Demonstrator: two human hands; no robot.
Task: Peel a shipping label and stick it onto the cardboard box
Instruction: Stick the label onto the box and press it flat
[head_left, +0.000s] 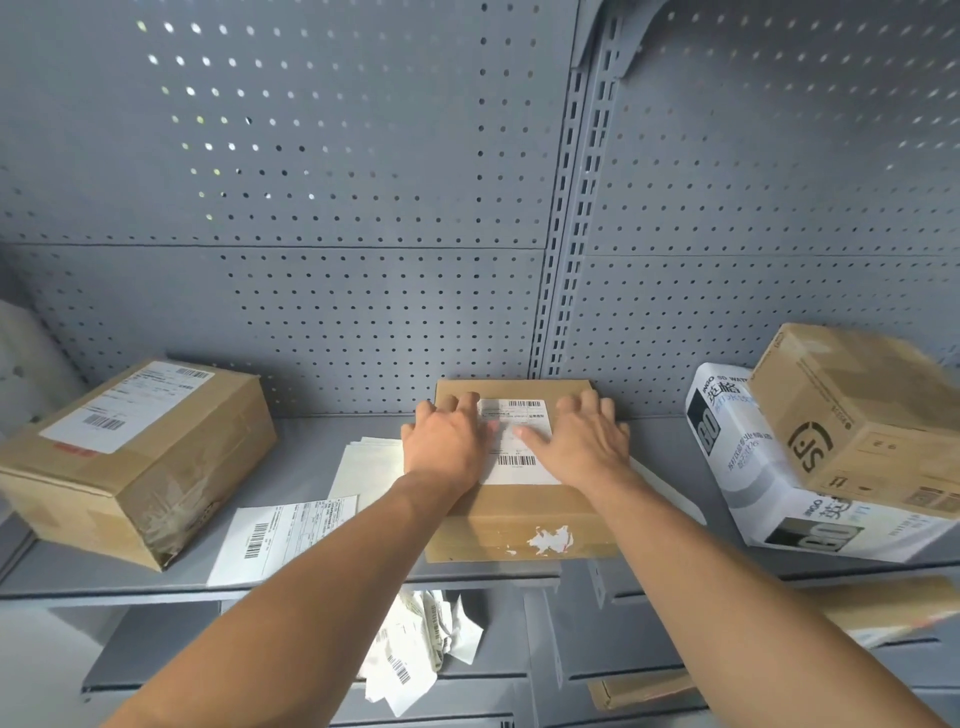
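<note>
A flat brown cardboard box (519, 514) lies in the middle of the grey shelf (311, 571). A white shipping label (517, 447) with barcodes lies on its top face. My left hand (447, 447) rests flat on the label's left side, fingers spread. On the label's right side lies my right hand (582, 441), flat as well, the index finger stretched onto the paper. Neither hand grips anything. Torn white paper remnants (550, 540) stick to the box's front face.
A taped, labelled box (140, 462) stands at the left. Loose label sheets (285, 535) lie beside the middle box. White packaging (769, 467) and a tilted brown box (862, 415) crowd the right. Crumpled backing paper (421, 649) lies on the shelf below. A pegboard wall closes the back.
</note>
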